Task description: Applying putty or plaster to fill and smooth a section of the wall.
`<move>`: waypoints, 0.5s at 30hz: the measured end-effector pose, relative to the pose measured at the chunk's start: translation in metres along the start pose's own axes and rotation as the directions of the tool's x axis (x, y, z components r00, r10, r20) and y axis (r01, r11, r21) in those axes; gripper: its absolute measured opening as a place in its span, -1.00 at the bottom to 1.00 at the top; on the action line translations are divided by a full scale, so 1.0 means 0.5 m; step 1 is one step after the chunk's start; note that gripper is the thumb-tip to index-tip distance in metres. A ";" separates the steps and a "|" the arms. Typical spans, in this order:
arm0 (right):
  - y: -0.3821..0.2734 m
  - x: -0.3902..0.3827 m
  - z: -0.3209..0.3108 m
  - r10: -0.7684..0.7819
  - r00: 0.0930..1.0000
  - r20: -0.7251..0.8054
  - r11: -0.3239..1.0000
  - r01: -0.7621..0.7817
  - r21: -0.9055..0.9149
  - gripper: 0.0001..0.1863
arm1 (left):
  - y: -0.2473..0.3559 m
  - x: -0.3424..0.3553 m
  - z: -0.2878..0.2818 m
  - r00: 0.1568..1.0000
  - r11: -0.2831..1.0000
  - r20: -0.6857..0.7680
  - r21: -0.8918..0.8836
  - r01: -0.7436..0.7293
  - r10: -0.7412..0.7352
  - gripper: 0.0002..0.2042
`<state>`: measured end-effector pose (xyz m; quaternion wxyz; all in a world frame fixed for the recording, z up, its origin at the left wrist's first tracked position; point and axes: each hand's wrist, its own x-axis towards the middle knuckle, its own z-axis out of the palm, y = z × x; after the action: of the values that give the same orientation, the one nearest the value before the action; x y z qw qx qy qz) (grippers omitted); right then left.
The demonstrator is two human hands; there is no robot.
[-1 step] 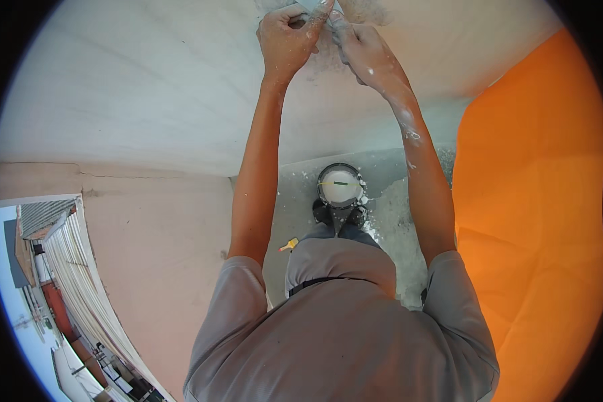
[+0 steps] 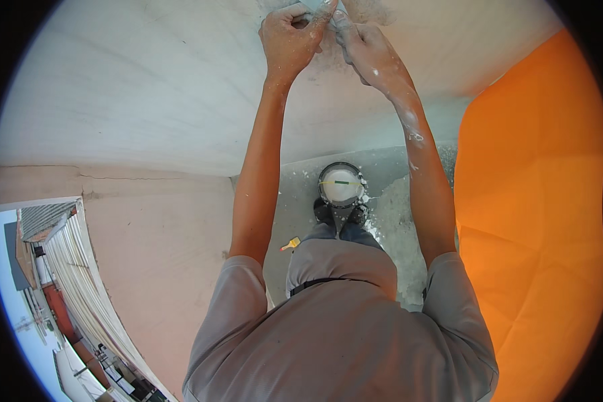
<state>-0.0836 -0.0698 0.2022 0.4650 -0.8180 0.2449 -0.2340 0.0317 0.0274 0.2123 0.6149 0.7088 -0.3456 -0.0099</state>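
Note:
Both arms reach up to the wall (image 2: 147, 87), where grey smudges show around my hands. My left hand (image 2: 289, 41) is closed, its thumb and fingers pinching a pale bluish flat piece (image 2: 313, 5) that the picture's top edge cuts off. Right beside it, my right hand (image 2: 376, 59) is closed too, fingers curled and thumb pointing up against the same piece. White and grey powder or paste dots both hands and the right forearm. Exactly what the flat piece is cannot be made out.
A round dark-rimmed bucket (image 2: 342, 204) of white material stands at my feet, with white splashes on the grey floor (image 2: 398, 221) beside it. A yellow brush (image 2: 291, 244) lies to the left. An orange sheet (image 2: 536, 201) hangs at right; a window opening (image 2: 80, 268) is at left.

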 end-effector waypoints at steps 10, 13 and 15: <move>-0.033 -0.035 0.068 0.193 0.981 0.012 0.928 -0.186 0.324 -0.24 | 0.003 -0.002 -0.024 0.981 0.958 0.101 -0.251 -0.138 0.167 -0.60; -0.031 -0.030 0.072 0.146 0.989 -0.004 0.912 -0.133 0.389 -0.38 | 0.004 0.002 -0.025 0.981 0.958 0.114 -0.259 -0.121 0.154 -0.61; -0.029 -0.031 0.063 0.116 0.993 0.006 0.915 -0.110 0.389 -0.38 | -0.001 0.004 -0.027 0.979 0.963 0.129 -0.241 -0.121 0.156 -0.60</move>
<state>-0.0735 -0.0335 0.1980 0.6286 -0.6920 0.2444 -0.2575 0.0394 0.0383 0.2160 0.6654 0.6036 -0.4352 -0.0590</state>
